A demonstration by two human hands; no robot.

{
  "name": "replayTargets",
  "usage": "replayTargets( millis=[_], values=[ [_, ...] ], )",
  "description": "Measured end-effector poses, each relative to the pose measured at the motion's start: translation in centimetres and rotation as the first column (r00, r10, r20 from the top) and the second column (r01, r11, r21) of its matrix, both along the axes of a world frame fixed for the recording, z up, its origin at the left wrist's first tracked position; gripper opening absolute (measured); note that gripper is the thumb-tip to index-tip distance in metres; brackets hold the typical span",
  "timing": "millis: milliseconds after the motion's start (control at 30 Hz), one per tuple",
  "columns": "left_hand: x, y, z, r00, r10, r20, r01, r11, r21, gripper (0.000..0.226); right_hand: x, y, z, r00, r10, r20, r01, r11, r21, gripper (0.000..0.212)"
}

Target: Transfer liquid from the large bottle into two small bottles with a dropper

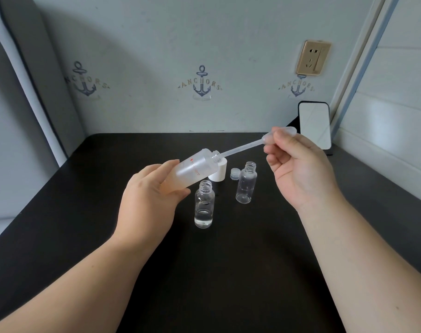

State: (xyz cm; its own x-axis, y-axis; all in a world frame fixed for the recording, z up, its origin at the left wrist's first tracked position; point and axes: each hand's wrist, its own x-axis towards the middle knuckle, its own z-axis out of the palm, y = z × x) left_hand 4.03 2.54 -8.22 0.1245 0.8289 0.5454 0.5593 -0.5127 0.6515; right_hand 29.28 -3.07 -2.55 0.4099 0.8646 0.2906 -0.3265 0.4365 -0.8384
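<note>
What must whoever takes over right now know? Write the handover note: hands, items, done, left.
Left hand holds the large bottle tilted, uncapped. Right hand pinches the dropper bulb, tip inside the large bottle's neck.
Near small bottle holds some clear liquid; far small bottle looks empty. Both stand open on the table; white cap and small cap lie behind.
Left: draw liquid, fill the far bottle, perhaps top up the near one.

Tilted frosted large bottle (192, 169) takes dropper (240, 148); two small bottles (204, 205) upright.
</note>
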Motion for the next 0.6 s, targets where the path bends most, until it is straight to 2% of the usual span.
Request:
replayTargets(
  millis=[300, 600],
  values=[
    [0.0, 0.0, -0.1, 1.0, -0.007, -0.007, 0.007, 1.0, 0.007, 0.057, -1.4, -0.1, -0.2, 0.981, 0.089, 0.169, -0.09, 0.996, -0.004, 0.01],
    [0.0, -0.1, 0.1, 1.0, 0.015, 0.002, -0.015, 1.0, -0.02, 0.056, -0.4, 0.0, -0.2, 0.988, 0.108, 0.112, -0.109, 0.994, 0.002, 0.015]
  ],
)
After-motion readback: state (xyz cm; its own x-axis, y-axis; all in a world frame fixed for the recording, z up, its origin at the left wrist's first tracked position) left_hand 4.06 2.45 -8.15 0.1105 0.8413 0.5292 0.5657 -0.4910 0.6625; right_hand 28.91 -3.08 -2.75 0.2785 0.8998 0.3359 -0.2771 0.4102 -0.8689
